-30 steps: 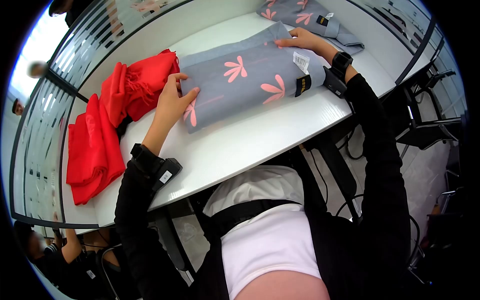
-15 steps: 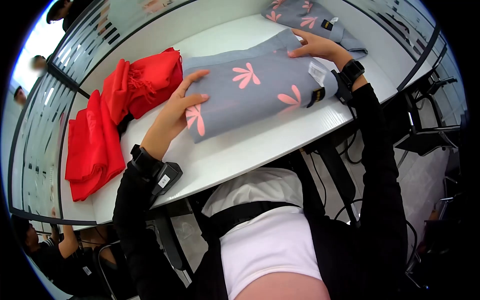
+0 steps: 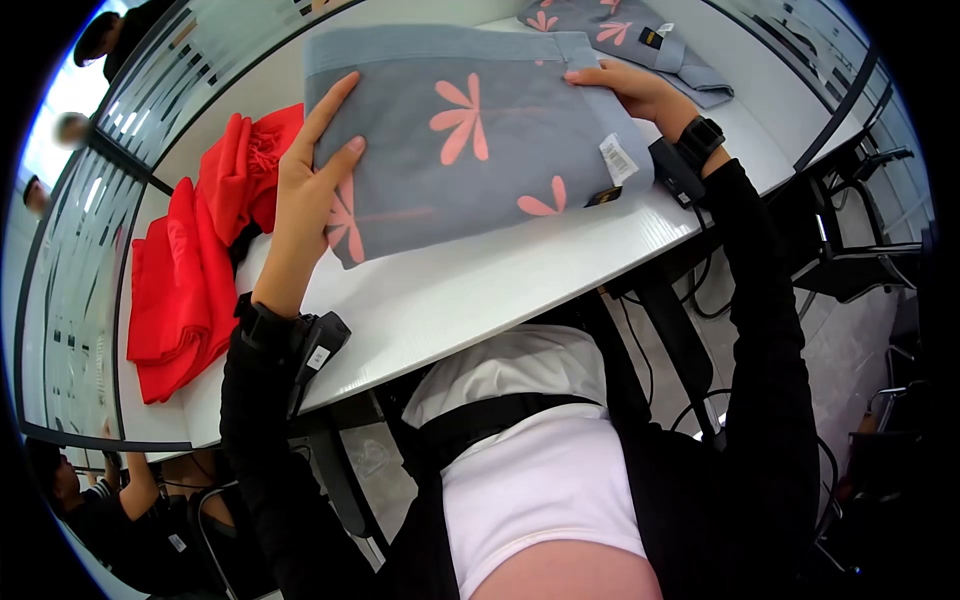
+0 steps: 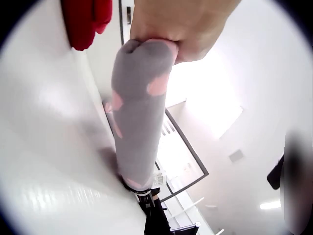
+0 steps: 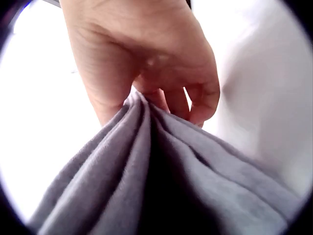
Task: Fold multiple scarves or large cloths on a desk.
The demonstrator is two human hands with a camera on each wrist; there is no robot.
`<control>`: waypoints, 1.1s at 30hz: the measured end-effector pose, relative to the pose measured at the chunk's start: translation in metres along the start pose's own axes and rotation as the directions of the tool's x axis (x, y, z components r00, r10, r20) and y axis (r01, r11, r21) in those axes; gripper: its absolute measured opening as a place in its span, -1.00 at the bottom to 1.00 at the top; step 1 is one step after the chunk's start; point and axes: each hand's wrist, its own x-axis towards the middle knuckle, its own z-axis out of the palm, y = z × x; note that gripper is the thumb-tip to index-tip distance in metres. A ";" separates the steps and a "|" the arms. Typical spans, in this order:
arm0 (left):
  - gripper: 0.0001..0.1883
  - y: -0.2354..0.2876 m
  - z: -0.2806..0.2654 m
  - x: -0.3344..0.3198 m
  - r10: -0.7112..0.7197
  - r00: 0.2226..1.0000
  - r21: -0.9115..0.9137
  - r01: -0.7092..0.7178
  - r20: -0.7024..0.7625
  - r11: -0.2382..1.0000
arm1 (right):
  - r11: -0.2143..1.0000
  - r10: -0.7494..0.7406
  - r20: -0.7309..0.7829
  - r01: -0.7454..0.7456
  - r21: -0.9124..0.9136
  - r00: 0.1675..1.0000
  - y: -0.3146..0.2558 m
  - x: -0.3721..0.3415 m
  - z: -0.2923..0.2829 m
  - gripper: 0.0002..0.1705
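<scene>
A folded grey cloth with pink leaf shapes (image 3: 520,130) is held between both hands, its left end tilted up off the white table. My left hand (image 3: 310,175) grips the left edge, thumb and forefinger over the front face; the left wrist view shows that hand (image 4: 181,24) at the rounded end of the cloth (image 4: 139,112). At the upper right corner my right hand (image 3: 640,95) pinches the edge. The right wrist view has this hand (image 5: 146,54) gathering several grey layers (image 5: 112,171). A white tag (image 3: 618,158) and a black label hang near the right end.
Red folded cloths (image 3: 175,290) lie on the table's left side. Another grey patterned cloth (image 3: 660,50) lies at the back right. Low partitions (image 3: 160,130) border the white table (image 3: 430,300). Chairs stand at the right, and other people are at the left edge.
The grey cloth has been raised at its left end, tilted towards the camera and shifted left, now covering part of the red cloths. Both hands keep hold of it; the left has moved up and left.
</scene>
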 end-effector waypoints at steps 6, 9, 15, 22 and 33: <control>-0.51 -0.024 -0.015 0.004 -0.044 0.937 -0.090 0.013 -0.348 0.996 | 0.970 -0.211 0.137 0.189 0.155 0.968 0.006 0.004 0.014 -0.34; -0.51 -0.016 -0.003 -0.002 -0.114 0.885 -0.214 0.017 -0.452 0.977 | 0.874 -0.283 0.103 0.212 0.437 0.954 0.018 0.019 0.004 -0.26; -0.44 -0.018 0.049 -0.043 -0.323 0.945 -0.324 0.290 -0.053 0.901 | 0.834 -0.214 0.068 0.146 0.533 0.974 0.013 0.023 0.019 -0.22; -0.56 0.019 0.062 -0.055 -0.293 0.514 0.051 0.432 0.807 0.900 | 0.902 -0.005 0.033 -0.010 0.431 0.999 0.007 0.006 0.033 -0.71; -0.80 -0.007 -0.023 -0.001 -0.320 0.942 0.347 0.336 -0.107 0.875 | 0.952 0.070 0.111 -0.099 0.288 0.991 0.006 -0.002 0.050 -0.49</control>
